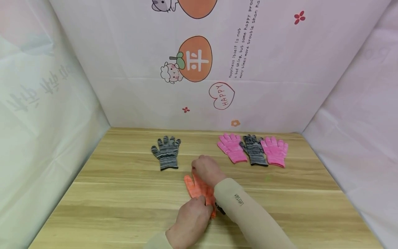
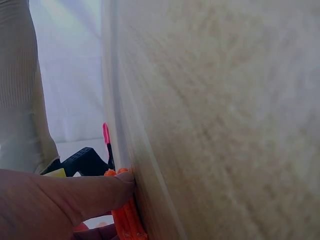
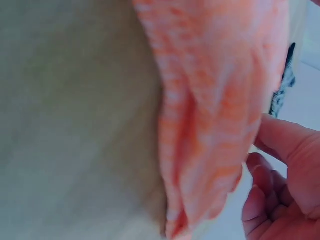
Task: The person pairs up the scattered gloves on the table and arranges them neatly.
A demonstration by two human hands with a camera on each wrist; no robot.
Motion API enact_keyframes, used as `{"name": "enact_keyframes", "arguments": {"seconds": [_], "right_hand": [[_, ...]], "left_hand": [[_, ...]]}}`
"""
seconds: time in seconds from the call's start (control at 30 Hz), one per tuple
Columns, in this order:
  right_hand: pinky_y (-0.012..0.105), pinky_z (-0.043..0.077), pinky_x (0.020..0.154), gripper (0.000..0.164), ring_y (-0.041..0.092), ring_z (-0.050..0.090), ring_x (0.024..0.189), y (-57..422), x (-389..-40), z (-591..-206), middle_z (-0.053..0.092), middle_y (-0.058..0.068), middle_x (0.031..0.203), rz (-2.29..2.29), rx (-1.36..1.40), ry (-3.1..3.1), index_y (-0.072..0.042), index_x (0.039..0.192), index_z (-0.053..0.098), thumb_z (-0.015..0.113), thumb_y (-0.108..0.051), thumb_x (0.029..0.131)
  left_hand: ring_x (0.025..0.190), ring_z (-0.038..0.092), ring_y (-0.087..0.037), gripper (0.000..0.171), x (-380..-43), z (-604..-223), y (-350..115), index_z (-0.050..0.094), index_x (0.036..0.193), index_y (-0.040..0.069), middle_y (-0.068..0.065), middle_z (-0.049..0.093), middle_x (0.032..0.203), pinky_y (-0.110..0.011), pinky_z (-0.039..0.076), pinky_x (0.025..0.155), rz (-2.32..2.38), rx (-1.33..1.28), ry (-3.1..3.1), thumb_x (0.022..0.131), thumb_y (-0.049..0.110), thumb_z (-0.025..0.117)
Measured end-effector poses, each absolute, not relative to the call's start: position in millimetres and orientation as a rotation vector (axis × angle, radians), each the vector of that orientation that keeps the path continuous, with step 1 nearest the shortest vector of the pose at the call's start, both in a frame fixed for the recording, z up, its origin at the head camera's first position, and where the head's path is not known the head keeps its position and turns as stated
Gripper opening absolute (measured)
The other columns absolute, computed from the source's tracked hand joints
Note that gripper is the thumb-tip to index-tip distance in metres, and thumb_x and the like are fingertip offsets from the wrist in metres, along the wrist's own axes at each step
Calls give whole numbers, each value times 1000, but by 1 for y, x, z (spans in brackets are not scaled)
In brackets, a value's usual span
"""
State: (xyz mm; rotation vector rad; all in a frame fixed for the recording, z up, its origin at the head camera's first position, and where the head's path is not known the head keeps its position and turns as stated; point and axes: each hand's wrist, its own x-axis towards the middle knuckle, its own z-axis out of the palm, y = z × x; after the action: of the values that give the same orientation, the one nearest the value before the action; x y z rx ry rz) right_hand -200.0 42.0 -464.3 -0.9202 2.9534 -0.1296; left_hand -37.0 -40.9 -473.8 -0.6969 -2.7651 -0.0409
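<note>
An orange knit glove (image 1: 200, 190) lies on the wooden table in front of me. My left hand (image 1: 191, 219) pinches its lower end near the cuff; in the left wrist view the thumb (image 2: 107, 192) presses on bunched orange knit. My right hand (image 1: 209, 170) reaches across to the glove's far end and grips its finger part. From the right wrist, the orange fabric (image 3: 210, 115) looks creased and raised, with the thumb (image 3: 282, 135) against its edge and the fingers curled. Part of the glove is hidden under both hands.
A grey striped glove (image 1: 168, 153) lies farther back on the left. To the back right, a pink glove (image 1: 233, 148), another grey glove (image 1: 255, 152) and a second pink glove (image 1: 275, 152) lie side by side. White printed sheeting (image 1: 140, 86) encloses the table (image 1: 124, 197).
</note>
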Motion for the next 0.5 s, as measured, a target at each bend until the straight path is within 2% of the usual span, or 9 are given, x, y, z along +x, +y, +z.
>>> {"name": "enact_keyframes", "arguments": {"seconds": [0.23, 0.43, 0.5], "right_hand": [[31, 44, 73, 17, 17, 50, 78, 47, -198, -458, 58, -5, 76, -115, -925, 2904, -21, 85, 71, 69, -23, 102], [32, 49, 76, 11, 18, 55, 83, 48, -197, -458, 64, -3, 86, -155, -879, 2900, -20, 95, 76, 69, -25, 102], [33, 53, 80, 11, 19, 60, 89, 49, -197, -457, 68, -1, 94, -187, -846, 2893, -18, 104, 77, 68, -24, 103]], "left_hand": [[56, 50, -16, 15, -37, -474, -41, 68, 77, 23, 1, 50, 73, -28, 42, 47, -20, -693, -2770, 87, 18, 78], [57, 50, -16, 15, -37, -471, -42, 70, 77, 23, 1, 50, 73, -28, 41, 48, -58, -713, -2823, 88, 17, 77], [57, 49, -16, 16, -37, -471, -42, 70, 76, 23, 1, 50, 73, -28, 40, 47, -71, -713, -2847, 89, 15, 76]]}}
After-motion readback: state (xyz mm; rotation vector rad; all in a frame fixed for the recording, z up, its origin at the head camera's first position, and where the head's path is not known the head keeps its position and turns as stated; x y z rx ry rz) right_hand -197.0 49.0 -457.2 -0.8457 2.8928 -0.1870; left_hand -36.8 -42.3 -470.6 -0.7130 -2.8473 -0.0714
